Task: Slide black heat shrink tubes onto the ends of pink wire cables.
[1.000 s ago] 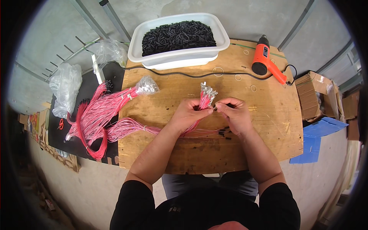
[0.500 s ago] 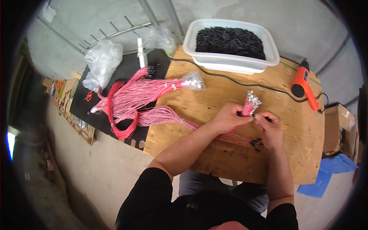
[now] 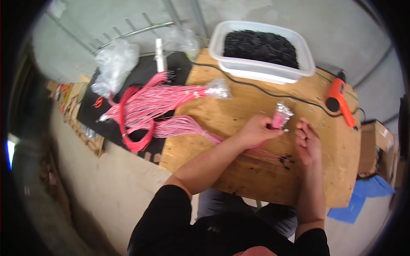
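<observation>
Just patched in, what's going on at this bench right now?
A person is working at a plywood tabletop. Their left hand grips a bundle of pink wires with metal tips pointing up, while the right hand is open beside it, fingers spread, seemingly pinching nothing. More pink wire bundles trail off the table's left edge. A white tub of small black pieces sits at the far edge, and an orange heat gun lies to the right, untouched.

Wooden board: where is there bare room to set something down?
Bare wood lies between the white tub and the left hand, and along the near edge under the right hand. The left end is crowded with pink wire bundles.
</observation>
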The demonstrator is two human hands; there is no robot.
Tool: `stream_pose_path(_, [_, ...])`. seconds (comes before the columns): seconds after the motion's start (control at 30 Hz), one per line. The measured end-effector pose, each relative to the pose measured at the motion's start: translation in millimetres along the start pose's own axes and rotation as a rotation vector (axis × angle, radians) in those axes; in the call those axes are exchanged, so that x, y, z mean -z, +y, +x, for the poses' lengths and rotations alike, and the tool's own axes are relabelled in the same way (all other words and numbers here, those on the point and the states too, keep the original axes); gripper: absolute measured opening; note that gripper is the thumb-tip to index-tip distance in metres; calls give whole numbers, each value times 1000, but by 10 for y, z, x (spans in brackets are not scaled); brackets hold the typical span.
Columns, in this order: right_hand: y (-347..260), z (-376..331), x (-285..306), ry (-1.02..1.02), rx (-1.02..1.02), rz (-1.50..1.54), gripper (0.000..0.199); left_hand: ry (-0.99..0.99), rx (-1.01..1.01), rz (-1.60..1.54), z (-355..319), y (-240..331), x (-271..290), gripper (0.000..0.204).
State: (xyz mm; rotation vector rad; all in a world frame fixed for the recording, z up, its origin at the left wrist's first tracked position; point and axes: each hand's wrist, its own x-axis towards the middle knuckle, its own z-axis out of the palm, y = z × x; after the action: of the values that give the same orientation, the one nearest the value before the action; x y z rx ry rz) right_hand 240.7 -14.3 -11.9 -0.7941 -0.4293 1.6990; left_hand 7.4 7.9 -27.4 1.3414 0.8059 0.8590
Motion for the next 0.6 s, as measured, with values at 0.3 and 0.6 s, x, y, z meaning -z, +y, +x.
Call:
stream_pose_path(0.3, [93,-75,-234,-49,39,-273,10,64,150,-72,-43,175,25,19])
stream_pose_path(0.6, [128,-132,-271,-36,99,-397,16,63,173,-158,-56,222,2,18])
